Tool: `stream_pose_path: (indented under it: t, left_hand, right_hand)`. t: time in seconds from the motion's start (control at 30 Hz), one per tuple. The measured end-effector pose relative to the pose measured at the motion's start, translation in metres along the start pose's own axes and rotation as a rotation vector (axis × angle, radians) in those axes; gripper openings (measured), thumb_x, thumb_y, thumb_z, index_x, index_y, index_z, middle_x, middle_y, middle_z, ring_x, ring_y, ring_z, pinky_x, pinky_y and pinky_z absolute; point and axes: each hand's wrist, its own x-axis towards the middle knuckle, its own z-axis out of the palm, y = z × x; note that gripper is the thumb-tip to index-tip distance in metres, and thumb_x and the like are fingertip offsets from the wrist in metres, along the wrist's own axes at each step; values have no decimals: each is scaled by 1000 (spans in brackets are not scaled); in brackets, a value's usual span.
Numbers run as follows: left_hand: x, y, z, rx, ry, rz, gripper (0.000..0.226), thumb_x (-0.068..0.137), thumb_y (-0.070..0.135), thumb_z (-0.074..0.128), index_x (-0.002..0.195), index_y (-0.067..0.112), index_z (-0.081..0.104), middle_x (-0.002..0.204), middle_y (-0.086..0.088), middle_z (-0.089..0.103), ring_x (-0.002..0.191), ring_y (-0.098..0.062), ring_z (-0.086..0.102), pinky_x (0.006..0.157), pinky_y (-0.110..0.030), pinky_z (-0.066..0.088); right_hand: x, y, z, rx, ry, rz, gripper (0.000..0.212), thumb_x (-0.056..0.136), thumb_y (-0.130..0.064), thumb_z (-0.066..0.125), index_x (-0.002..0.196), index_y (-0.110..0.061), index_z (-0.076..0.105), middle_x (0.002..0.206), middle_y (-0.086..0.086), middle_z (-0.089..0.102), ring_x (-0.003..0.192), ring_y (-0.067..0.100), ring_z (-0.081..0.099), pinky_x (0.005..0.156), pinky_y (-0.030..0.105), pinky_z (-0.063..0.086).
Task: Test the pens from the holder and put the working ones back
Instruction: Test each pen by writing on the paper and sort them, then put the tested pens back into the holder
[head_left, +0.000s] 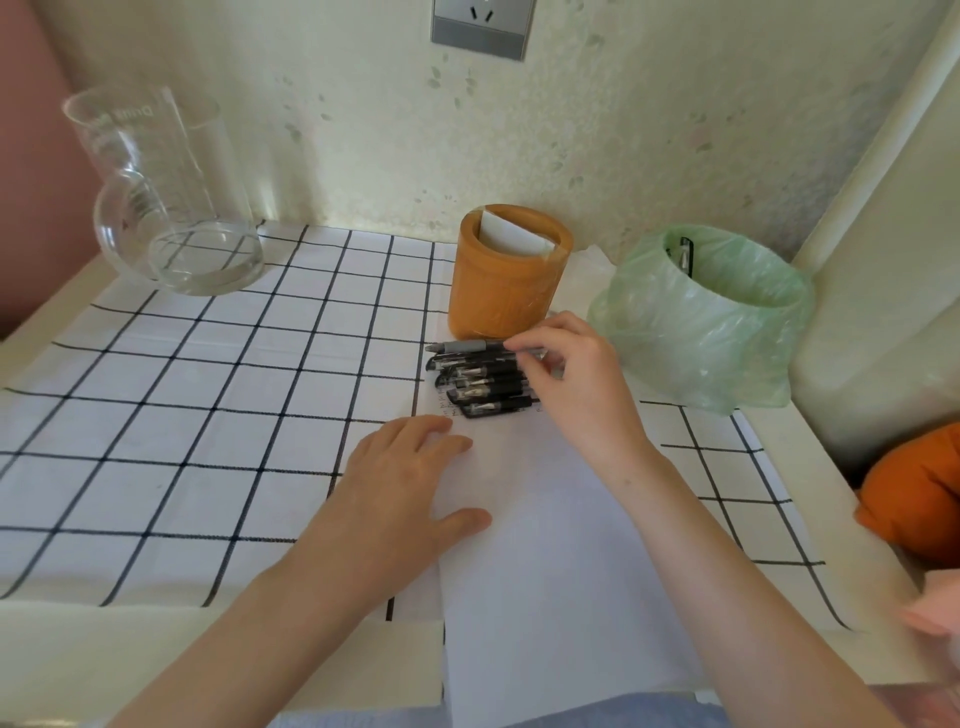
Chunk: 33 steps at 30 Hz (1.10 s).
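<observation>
Pinching a grey pen (467, 345) with the curled fingers of the right hand (576, 395), at the far end of a row of black pens (483, 387) lying side by side on the paper (545, 561), just before the orange holder (498, 296) on the counter. Pressing the paper flat with the left hand (405, 483), fingers straight. Pen ends hidden under the right hand. Deep in the green-bagged bin (717, 332), something dark, hard to make out.
</observation>
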Motion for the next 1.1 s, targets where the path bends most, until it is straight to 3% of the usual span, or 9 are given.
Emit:
stream_pose_path:
  t: [0.13,0.27,0.4,0.5,0.6,0.7,0.8,0.9,1.1]
  left_hand:
    - [-1,-1,1,21,-4,19,65,83,54,54,140,36,28,148,17,18,136,-3,11,110,-19,9]
    - [-1,-4,3,36,-2,20,68,82,55,54,141,35,27,148,16,18,137,-5,12,111,-20,8]
    - [1,-3,1,-4,46,8,68,84,52,54,142,32,26,147,13,23,135,-6,19,110,-18,11]
    - [5,-3,-12,-158,207,-11,60,84,40,60,138,28,35,139,11,36,125,-4,34,100,-12,22]
    - [9,-8,-32,-380,398,-81,61,81,27,68,134,29,38,130,16,41,114,5,40,87,-1,29]
    - [10,-12,-50,-583,486,-135,67,78,20,72,135,26,38,134,16,43,117,2,46,95,-12,35]
    - [7,-12,-58,-658,480,-138,71,75,17,74,136,26,38,134,16,45,118,2,47,103,-23,36]
    - [5,-9,-60,-676,452,-128,72,74,18,75,135,28,38,134,17,45,119,4,46,104,-21,36]
    - [4,-10,-64,-699,431,-117,71,75,18,74,134,31,38,134,19,43,120,7,44,102,-16,34]
  right_hand:
    - [-4,-6,-3,120,95,42,22,87,-11,66,108,-14,67,99,-10,53,81,-1,56,70,5,41]
    - [-5,-10,-5,250,201,147,55,79,-24,76,126,-21,47,125,-3,45,108,8,51,85,14,45]
    - [11,-16,-9,327,127,304,94,73,-33,80,146,-20,22,150,0,25,132,13,34,106,27,36]
    - [28,-17,-11,351,64,378,104,72,-34,81,150,-18,14,155,2,19,140,15,25,109,31,28]
    - [36,-16,-9,335,16,400,109,70,-34,82,150,-17,10,156,5,18,142,19,21,111,36,25]
    - [41,-14,-6,351,-16,422,113,70,-31,82,151,-14,5,158,5,16,143,21,20,112,37,24]
    - [52,-15,-3,399,-14,403,110,69,-26,84,150,-16,9,153,1,26,137,19,32,104,31,33]
    - [61,-18,3,444,-5,386,107,65,-23,87,145,-19,16,142,-1,37,122,13,41,91,26,38]
    - [65,-14,8,453,49,392,107,58,-24,90,142,-20,24,139,-2,40,119,14,43,90,28,41]
